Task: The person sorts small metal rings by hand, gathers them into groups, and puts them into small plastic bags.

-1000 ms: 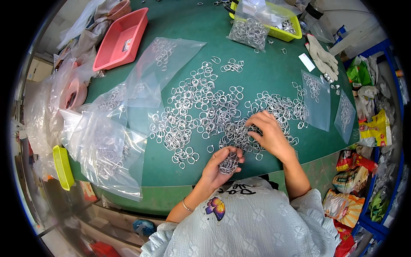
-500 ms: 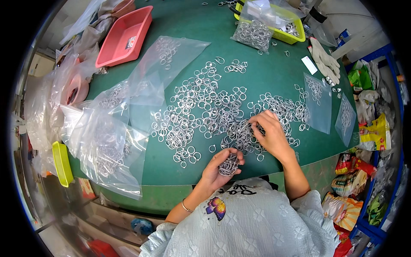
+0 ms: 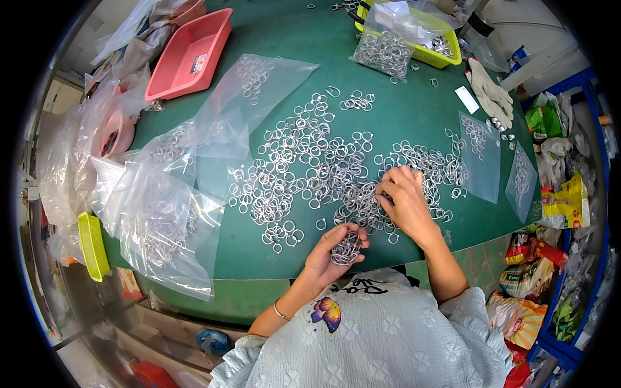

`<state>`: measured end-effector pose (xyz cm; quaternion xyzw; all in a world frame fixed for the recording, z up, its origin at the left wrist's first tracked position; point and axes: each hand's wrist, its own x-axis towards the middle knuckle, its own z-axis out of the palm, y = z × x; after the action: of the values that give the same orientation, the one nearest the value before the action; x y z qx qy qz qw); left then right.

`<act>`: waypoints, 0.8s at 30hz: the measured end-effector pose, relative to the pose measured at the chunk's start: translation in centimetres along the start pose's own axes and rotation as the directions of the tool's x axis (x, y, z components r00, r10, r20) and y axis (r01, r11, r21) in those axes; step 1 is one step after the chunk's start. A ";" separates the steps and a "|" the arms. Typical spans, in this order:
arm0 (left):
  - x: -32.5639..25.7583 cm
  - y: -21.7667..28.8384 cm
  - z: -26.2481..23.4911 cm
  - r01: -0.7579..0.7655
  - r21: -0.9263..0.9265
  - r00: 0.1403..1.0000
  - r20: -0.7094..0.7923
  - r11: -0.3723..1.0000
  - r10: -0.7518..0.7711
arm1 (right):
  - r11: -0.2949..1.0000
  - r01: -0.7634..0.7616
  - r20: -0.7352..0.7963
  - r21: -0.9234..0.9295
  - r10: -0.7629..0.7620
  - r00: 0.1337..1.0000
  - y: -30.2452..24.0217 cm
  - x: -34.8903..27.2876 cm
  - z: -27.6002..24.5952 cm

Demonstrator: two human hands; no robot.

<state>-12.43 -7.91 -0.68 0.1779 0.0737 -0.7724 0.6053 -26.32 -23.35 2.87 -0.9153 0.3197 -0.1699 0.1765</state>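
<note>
My left hand (image 3: 328, 249) is cupped near the table's front edge, closed round a clump of small silver metal rings (image 3: 346, 249). Just to its right and farther in, my right hand (image 3: 406, 199) reaches down into the spread of loose rings (image 3: 336, 169). Its fingers are curled and bent together over the pile; what lies between the fingertips is hidden. The rings cover the middle of the green table (image 3: 291, 71), thickest around and left of my right hand.
Clear plastic bags (image 3: 206, 242) of rings lie on the left, below a pink tray (image 3: 206, 39). A yellow basket (image 3: 443, 58) and a filled bag of rings (image 3: 381, 55) stand at the back. Gloves (image 3: 490, 94) and smaller bags (image 3: 482, 178) lie right.
My right hand has shifted slightly, its fingers curling closer over the rings. The left hand stays in place round its clump.
</note>
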 end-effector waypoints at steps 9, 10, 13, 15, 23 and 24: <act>0.1 0.0 -0.2 0.005 -0.009 1.000 0.021 1.000 -0.005 | 0.994 -0.029 -0.045 0.101 0.033 0.998 0.2 -0.1 -0.6; 0.0 0.1 -0.4 0.005 -0.005 0.999 0.032 1.000 -0.005 | 0.979 -0.064 -0.046 0.195 0.074 0.996 0.2 -0.1 -0.9; -0.1 0.1 0.4 -0.009 -0.021 0.999 -0.036 1.000 0.008 | 0.823 -0.179 0.054 0.539 0.178 0.983 -0.6 -0.2 -2.3; 0.0 0.1 1.3 -0.031 -0.041 0.993 -0.119 0.999 0.025 | 0.547 -0.288 0.233 0.786 0.170 0.958 -1.3 -0.6 -2.5; -0.2 -0.3 -0.2 -0.033 -0.064 0.999 -0.004 0.997 0.033 | 0.942 -0.115 -0.115 0.317 0.158 0.981 -1.4 0.1 -1.4; -0.2 -0.3 -0.8 -0.025 -0.081 0.997 0.075 0.996 0.031 | 0.963 -0.050 -0.149 0.265 0.092 0.985 -1.3 0.3 -1.2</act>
<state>-12.51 -7.44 -1.36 0.1251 0.0788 -0.7664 0.6251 -25.92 -22.85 4.60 -0.8556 0.3404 -0.2769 0.2748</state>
